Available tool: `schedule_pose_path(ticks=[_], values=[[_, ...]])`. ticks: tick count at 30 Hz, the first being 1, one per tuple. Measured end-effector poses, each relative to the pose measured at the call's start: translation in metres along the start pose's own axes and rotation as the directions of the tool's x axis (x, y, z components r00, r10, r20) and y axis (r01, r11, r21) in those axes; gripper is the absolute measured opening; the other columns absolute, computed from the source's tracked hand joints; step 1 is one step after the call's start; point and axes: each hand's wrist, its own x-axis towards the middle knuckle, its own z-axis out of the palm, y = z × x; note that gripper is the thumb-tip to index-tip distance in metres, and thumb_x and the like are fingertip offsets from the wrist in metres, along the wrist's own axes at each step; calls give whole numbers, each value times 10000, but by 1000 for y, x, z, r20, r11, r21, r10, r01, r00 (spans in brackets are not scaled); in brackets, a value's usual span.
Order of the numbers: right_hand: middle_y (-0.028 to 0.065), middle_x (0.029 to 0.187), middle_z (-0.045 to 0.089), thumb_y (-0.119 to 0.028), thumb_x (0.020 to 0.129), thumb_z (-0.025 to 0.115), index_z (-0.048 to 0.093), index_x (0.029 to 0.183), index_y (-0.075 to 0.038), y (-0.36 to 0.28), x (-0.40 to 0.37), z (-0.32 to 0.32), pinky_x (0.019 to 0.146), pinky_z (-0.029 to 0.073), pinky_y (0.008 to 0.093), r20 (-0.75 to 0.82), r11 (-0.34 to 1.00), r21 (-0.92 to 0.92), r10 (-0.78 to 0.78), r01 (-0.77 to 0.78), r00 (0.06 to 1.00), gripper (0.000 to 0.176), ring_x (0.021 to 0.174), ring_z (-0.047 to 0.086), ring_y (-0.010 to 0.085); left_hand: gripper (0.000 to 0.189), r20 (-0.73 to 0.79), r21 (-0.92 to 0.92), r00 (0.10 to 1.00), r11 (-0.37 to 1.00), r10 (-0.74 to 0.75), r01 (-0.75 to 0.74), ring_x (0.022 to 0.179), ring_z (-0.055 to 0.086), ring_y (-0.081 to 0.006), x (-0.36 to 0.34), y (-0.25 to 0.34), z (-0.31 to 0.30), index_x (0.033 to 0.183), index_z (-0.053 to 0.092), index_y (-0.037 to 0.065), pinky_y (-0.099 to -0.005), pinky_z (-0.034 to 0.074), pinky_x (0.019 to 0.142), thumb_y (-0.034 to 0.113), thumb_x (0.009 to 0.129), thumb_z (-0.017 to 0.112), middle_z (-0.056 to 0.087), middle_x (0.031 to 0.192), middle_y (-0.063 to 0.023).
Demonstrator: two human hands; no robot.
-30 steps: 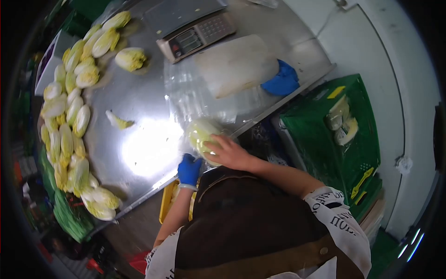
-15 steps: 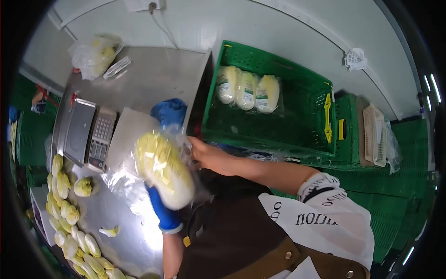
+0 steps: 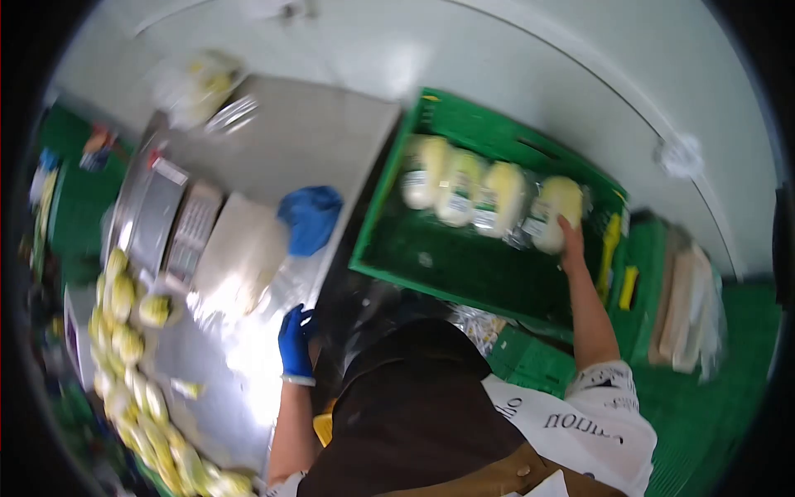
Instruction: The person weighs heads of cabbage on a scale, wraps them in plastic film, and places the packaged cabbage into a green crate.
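My bare right hand [image 3: 570, 243] is closed on a bagged napa cabbage [image 3: 555, 207] at the right end of a row inside the green crate [image 3: 385, 234]. Three other bagged cabbages lie left of it, among them one with a printed label [image 3: 499, 199]. In a blue glove, my left hand [image 3: 296, 344] hovers by the front edge of the steel table [image 3: 315, 112], holding nothing, its fingers apart and slightly bent. Clear plastic bags [image 3: 236, 306] lie just beyond it.
Unwrapped cabbages [image 3: 124, 340] are piled along the table's left side, near a scale [image 3: 195, 228]. A crumpled blue cloth or bag [image 3: 310, 219] rests near the table edge. More green crates [image 3: 534, 360] stand around the filled one.
The bagged cabbage has gone from between both hands over the table into the crate, carried by my right hand. My left hand has let go of it. The view has shifted.
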Motion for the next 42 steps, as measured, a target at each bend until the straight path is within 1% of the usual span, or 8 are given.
schedule_pose_path(ticks=[6,8,10,13,21,26,31,42], values=[[125,1160,585,-708,834,422,581,1171,1,90,112,-35,942,386,361,-98,753,-543,382,-371,919,800,1098,519,237,736,-713,-157,691,988,-115,2,861,579,-253,61,-19,-119,1374,263,146,-386,425,776,398,811,664,518,1213,-94],[139,1032,607,-441,865,569,565,1142,50,53,116,-14,907,413,343,116,383,-909,-138,161,984,564,1006,551,266,830,-650,-195,756,978,-75,-71,715,594,-223,85,9,-135,1404,204,110,-332,433,598,338,786,709,476,1245,-87],[192,1143,593,-186,840,602,548,1174,14,-7,59,58,908,420,383,352,54,-818,-740,572,573,394,1020,562,292,621,-524,-364,838,930,-154,-57,704,581,-179,110,11,-153,1347,367,88,-271,423,577,224,822,670,570,1163,-105],[137,1212,553,-53,822,596,482,1255,-8,-93,-88,207,949,396,371,575,667,-372,-381,646,724,450,1094,525,268,263,-333,-148,929,964,161,-220,686,518,-104,98,40,-148,1130,564,54,-240,414,623,78,868,575,623,1033,-71],[98,969,668,-124,808,664,596,1108,13,-62,-338,426,803,495,334,980,987,-108,85,117,182,337,882,629,210,405,-116,-198,923,902,367,-383,845,539,-136,-8,71,-221,1262,465,34,-274,444,779,105,879,577,567,1041,-63],[128,1076,610,-120,696,640,626,1019,1,-5,-419,444,583,497,357,764,-188,555,-272,811,-586,346,831,587,240,814,-662,-229,749,946,21,-229,1099,517,-264,13,10,-327,1422,275,56,-344,434,894,301,782,714,420,1345,-207],[148,1342,408,-409,723,711,381,1356,-65,67,-443,467,865,474,424,754,-83,584,425,808,-501,792,1170,444,318,1015,-912,136,382,988,152,-69,1312,318,-386,83,41,-409,1451,195,71,-437,316,1049,505,702,724,244,1464,-225],[165,1275,502,-250,829,623,509,1243,-38,76,-499,570,992,390,406,854,233,314,354,920,-381,479,1165,485,307,1034,-946,152,324,891,7,427,1227,374,-485,230,106,-489,1463,179,241,-527,365,990,398,628,769,101,1523,-163]])
